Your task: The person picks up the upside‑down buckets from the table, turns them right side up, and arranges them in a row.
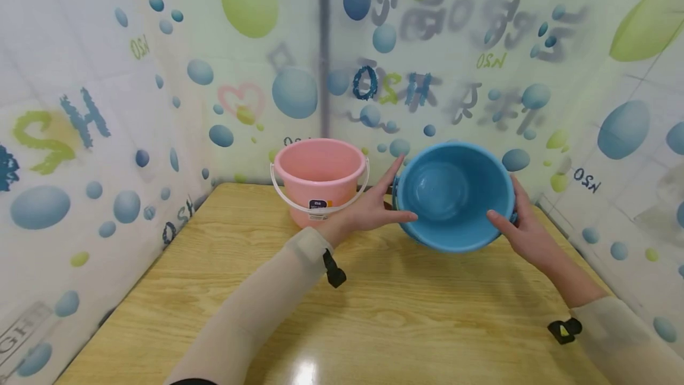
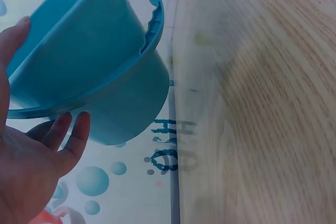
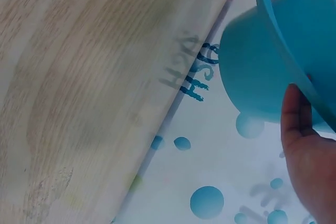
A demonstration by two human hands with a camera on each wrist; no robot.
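Observation:
A blue bucket (image 1: pixel 454 195) is tilted toward the camera at the right of the table, its inside showing and its blue handle (image 2: pixel 154 27) hanging along its side. My left hand (image 1: pixel 374 210) holds its left side, thumb at the rim and fingers (image 2: pixel 73 140) against the outer wall. On the opposite side, my right hand (image 1: pixel 526 233) grips it, with the thumb over the rim and the fingers (image 3: pixel 298 114) on the outside under the handle. A pink bucket (image 1: pixel 320 189) with a white handle (image 1: pixel 278 186) stands upright behind my left wrist.
The wooden table (image 1: pixel 331 314) runs up to a patterned curtain (image 1: pixel 246 64) at the back, with more of it on both sides. A dark upright pole (image 1: pixel 324 46) shows behind the pink bucket. Both sleeved wrists carry black straps (image 1: pixel 333 269).

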